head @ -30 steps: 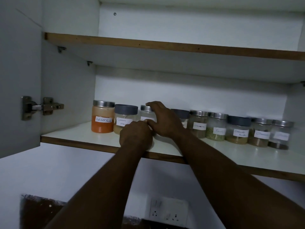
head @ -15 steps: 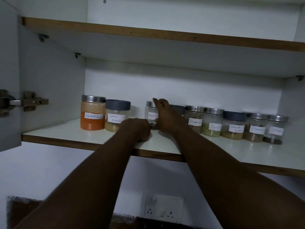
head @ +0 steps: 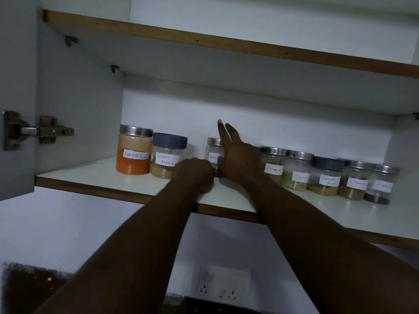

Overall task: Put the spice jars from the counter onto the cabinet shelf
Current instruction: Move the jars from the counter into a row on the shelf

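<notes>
A row of labelled spice jars stands on the white cabinet shelf (head: 90,175). From the left I see red chilli powder (head: 133,152), garam masala (head: 167,157) and a black pepper jar (head: 212,152). To the right stand cinnamon (head: 273,165), fennel (head: 297,174), coriander powder (head: 326,179) and two more jars. My left hand (head: 195,174) rests curled on the shelf just in front of the black pepper jar. My right hand (head: 238,159) is at that jar's right side, fingers straight and pointing up. It hides most of a dark-lidded jar behind it.
An upper shelf (head: 226,45) with a wooden edge hangs above the jars. The open cabinet door (head: 15,87) and its hinge (head: 36,131) are at the left. A socket panel (head: 224,284) sits on the wall below. Bare shelf lies left of the chilli jar and in front of the row.
My right hand has come off the black pepper jar's lid and its fingers now point straight up. My left hand stays curled on the shelf. The view has drawn closer.
</notes>
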Action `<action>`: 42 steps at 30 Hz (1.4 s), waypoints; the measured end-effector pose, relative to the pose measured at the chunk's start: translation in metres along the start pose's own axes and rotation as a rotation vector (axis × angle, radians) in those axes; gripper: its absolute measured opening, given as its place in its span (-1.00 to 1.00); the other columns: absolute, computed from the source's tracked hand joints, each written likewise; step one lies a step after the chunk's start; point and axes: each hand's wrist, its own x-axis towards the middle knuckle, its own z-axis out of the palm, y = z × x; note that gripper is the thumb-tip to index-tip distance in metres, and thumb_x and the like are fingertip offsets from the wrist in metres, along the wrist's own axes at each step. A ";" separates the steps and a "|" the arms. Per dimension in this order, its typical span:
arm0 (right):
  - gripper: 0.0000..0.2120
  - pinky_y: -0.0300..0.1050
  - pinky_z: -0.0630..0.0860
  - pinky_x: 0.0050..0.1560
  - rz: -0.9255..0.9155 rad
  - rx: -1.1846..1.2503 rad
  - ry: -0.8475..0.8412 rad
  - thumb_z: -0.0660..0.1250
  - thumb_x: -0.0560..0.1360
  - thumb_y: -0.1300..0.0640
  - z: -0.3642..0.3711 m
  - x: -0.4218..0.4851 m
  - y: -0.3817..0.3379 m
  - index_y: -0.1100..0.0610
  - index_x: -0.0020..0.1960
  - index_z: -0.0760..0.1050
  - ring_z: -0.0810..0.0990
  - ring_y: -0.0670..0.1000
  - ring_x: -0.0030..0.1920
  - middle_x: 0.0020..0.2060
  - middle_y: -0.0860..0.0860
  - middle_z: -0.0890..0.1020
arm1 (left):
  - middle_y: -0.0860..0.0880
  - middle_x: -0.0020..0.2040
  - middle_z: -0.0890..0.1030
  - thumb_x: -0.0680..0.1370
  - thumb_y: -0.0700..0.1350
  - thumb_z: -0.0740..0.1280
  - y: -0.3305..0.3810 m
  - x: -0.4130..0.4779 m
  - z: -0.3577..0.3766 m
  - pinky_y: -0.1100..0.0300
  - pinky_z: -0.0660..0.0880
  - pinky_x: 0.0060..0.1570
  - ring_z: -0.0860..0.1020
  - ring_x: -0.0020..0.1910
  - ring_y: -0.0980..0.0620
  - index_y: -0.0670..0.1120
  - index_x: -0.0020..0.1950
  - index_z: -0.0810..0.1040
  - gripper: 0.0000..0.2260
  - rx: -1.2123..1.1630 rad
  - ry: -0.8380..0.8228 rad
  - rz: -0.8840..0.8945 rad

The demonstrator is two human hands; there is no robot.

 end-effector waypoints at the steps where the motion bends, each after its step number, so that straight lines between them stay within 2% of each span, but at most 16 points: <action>1: 0.03 -0.19 0.42 -0.37 -0.006 0.000 0.041 0.46 0.46 0.16 -0.001 -0.001 -0.001 0.02 0.69 -0.16 0.45 -0.07 -0.32 0.65 0.10 0.08 | -0.06 -0.08 0.60 0.58 -0.01 0.34 0.000 -0.003 0.000 0.06 0.52 -0.02 0.59 -0.06 -0.06 -0.11 0.21 0.59 -0.73 -0.012 0.025 0.005; 3: -0.07 -0.11 0.52 -0.29 -0.018 0.013 0.081 0.42 0.49 0.17 -0.003 -0.004 -0.001 0.07 0.69 -0.06 0.53 0.01 -0.25 0.62 0.09 0.20 | -0.10 -0.04 0.63 0.57 -0.06 0.34 -0.002 -0.013 -0.002 0.08 0.51 -0.05 0.59 -0.07 -0.06 -0.14 0.18 0.60 -0.76 -0.036 0.067 0.012; 5: -0.18 -0.02 0.61 -0.03 -0.038 0.066 0.098 0.41 0.52 0.14 -0.004 -0.007 -0.002 0.08 0.67 0.08 0.64 0.12 0.00 0.59 0.07 0.29 | -0.12 0.00 0.65 0.56 -0.10 0.36 -0.005 -0.024 -0.005 0.09 0.54 -0.03 0.61 -0.04 -0.07 -0.15 0.18 0.61 -0.77 -0.062 0.114 0.017; 7: -0.28 0.02 0.56 0.24 -0.080 0.163 0.121 0.41 0.53 0.13 -0.006 -0.008 -0.005 0.09 0.62 0.21 0.58 0.14 0.28 0.55 0.06 0.36 | -0.12 0.03 0.66 0.55 -0.11 0.39 -0.011 -0.037 -0.011 0.07 0.58 0.02 0.63 -0.02 -0.07 -0.13 0.19 0.63 -0.76 -0.117 0.142 -0.016; 9: -0.33 0.02 0.51 0.32 -0.126 0.226 0.134 0.42 0.54 0.12 -0.009 -0.011 -0.010 0.10 0.59 0.27 0.54 0.12 0.35 0.52 0.05 0.40 | -0.11 0.01 0.68 0.54 -0.12 0.41 -0.023 -0.053 -0.016 0.08 0.59 0.01 0.63 -0.07 -0.05 -0.12 0.16 0.65 -0.79 -0.173 0.207 -0.094; 12: -0.37 0.02 0.53 0.29 -0.165 0.287 0.145 0.42 0.55 0.07 -0.012 -0.014 -0.022 0.09 0.56 0.31 0.61 0.11 0.22 0.50 0.04 0.42 | -0.08 -0.02 0.66 0.55 -0.13 0.41 -0.049 -0.075 -0.018 0.14 0.51 -0.10 0.57 -0.15 0.00 -0.11 0.14 0.60 -0.81 -0.280 0.392 -0.247; 15: -0.33 0.05 0.58 0.18 -0.230 0.283 0.093 0.41 0.56 -0.05 -0.013 -0.014 -0.043 0.04 0.59 0.27 0.67 0.04 -0.05 0.55 0.02 0.35 | -0.09 0.09 0.61 0.53 -0.08 0.46 -0.075 -0.085 -0.026 0.08 0.52 0.01 0.60 0.04 -0.09 -0.10 0.28 0.45 -0.63 -0.398 0.426 -0.385; 19: -0.26 0.04 0.57 0.21 -0.274 0.274 -0.007 0.40 0.53 -0.15 -0.007 0.000 -0.070 0.01 0.61 0.22 0.62 0.07 0.16 0.55 -0.01 0.34 | -0.12 0.16 0.57 0.50 -0.03 0.49 -0.088 -0.077 -0.030 0.11 0.45 -0.04 0.58 0.10 -0.11 -0.11 0.34 0.38 -0.50 -0.396 0.328 -0.345; 22: -0.32 0.11 0.54 0.25 -0.233 0.347 -0.031 0.45 0.51 -0.12 0.005 0.008 -0.088 0.04 0.53 0.31 0.56 0.07 0.26 0.42 -0.01 0.47 | -0.06 0.14 0.59 0.50 0.00 0.47 -0.087 -0.073 -0.027 0.08 0.42 -0.07 0.56 0.02 -0.06 -0.05 0.29 0.42 -0.57 -0.292 0.226 -0.327; 24: -0.32 0.12 0.52 0.27 -0.197 0.318 -0.021 0.44 0.52 -0.08 0.012 0.011 -0.088 0.06 0.55 0.29 0.54 0.12 0.30 0.43 0.02 0.45 | -0.04 0.11 0.60 0.52 0.01 0.45 -0.087 -0.069 -0.026 0.09 0.40 -0.10 0.53 -0.03 -0.02 -0.03 0.26 0.45 -0.63 -0.210 0.173 -0.275; 27: -0.22 0.08 0.52 0.29 -0.181 0.216 -0.045 0.40 0.55 -0.05 0.017 0.013 -0.075 0.06 0.65 0.11 0.51 0.17 0.36 0.55 0.03 0.32 | -0.03 0.14 0.62 0.55 0.03 0.40 -0.089 -0.057 -0.028 0.04 0.52 0.08 0.59 0.11 -0.04 -0.05 0.29 0.50 -0.65 -0.109 0.028 -0.152; 29: -0.13 0.05 0.53 0.27 -0.154 0.163 -0.095 0.38 0.56 -0.07 0.019 0.015 -0.068 0.06 0.68 -0.04 0.50 0.18 0.37 0.61 0.04 0.22 | -0.03 0.18 0.62 0.58 0.04 0.35 -0.089 -0.047 -0.029 -0.04 0.51 0.24 0.58 0.17 -0.06 -0.03 0.34 0.51 -0.65 -0.077 -0.060 -0.101; 31: -0.05 0.05 0.49 0.30 -0.117 0.137 -0.152 0.38 0.55 -0.15 0.022 0.018 -0.064 0.08 0.68 -0.14 0.45 0.20 0.41 0.63 0.05 0.13 | -0.05 0.22 0.62 0.61 0.05 0.31 -0.086 -0.035 -0.028 -0.06 0.46 0.32 0.57 0.21 -0.07 -0.03 0.40 0.48 -0.62 -0.057 -0.112 -0.065; 34: 0.00 0.08 0.46 0.35 -0.082 0.085 -0.198 0.35 0.54 -0.28 0.026 0.023 -0.059 0.08 0.68 -0.18 0.39 0.21 0.46 0.65 0.06 0.06 | -0.09 0.21 0.61 0.63 0.06 0.27 -0.080 -0.016 -0.021 -0.08 0.47 0.30 0.58 0.19 -0.09 -0.07 0.44 0.43 -0.59 -0.031 -0.156 -0.038; 39: 0.02 0.11 0.47 0.32 -0.058 0.002 -0.206 0.41 0.54 -0.14 0.035 0.027 -0.053 0.06 0.68 -0.23 0.38 0.24 0.47 0.66 0.09 -0.01 | -0.09 0.18 0.61 0.61 0.07 0.28 -0.082 0.003 -0.009 -0.14 0.44 0.31 0.58 0.17 -0.12 -0.07 0.42 0.43 -0.59 -0.022 -0.140 -0.016; 42: 0.03 0.10 0.46 0.33 -0.062 -0.009 -0.205 0.41 0.53 -0.16 0.037 0.026 -0.050 0.05 0.68 -0.24 0.38 0.24 0.48 0.66 0.08 -0.02 | -0.07 0.12 0.61 0.59 0.07 0.30 -0.083 0.003 -0.007 -0.10 0.48 0.24 0.58 0.13 -0.11 -0.06 0.38 0.45 -0.60 0.001 -0.126 -0.001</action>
